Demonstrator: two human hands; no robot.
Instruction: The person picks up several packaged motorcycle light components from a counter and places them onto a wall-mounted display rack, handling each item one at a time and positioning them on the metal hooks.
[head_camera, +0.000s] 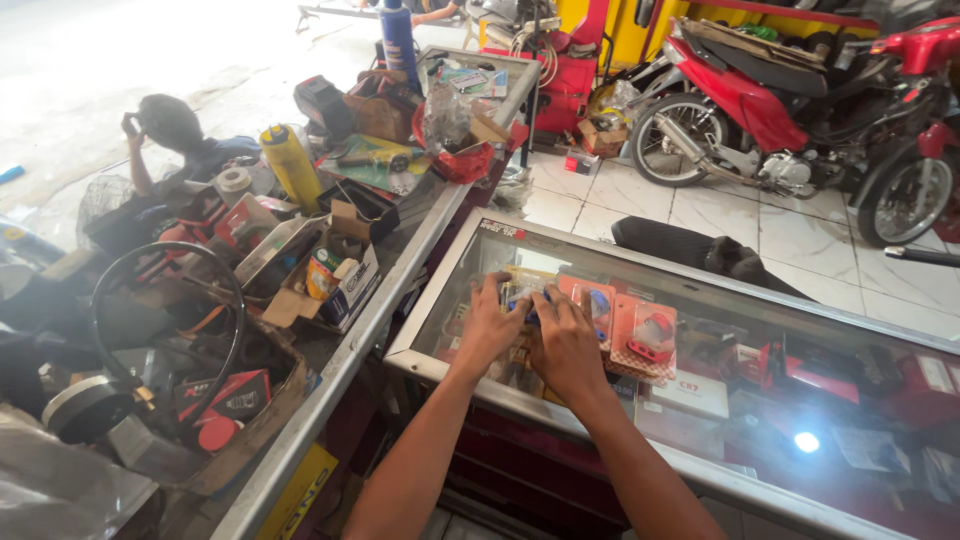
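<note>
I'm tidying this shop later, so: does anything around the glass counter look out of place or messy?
The left hand and right hand rest on small packets on the glass counter, which look orderly. The side counter is heaped with torn boxes and a yellow can.

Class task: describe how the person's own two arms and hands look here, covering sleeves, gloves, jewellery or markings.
Both forearms are bare as far as the picture shows, with no sleeve in view. The left hand and right hand wear no gloves. No watch, bracelet or ring is visible, and no markings show. The fingers are partly blurred.
</note>
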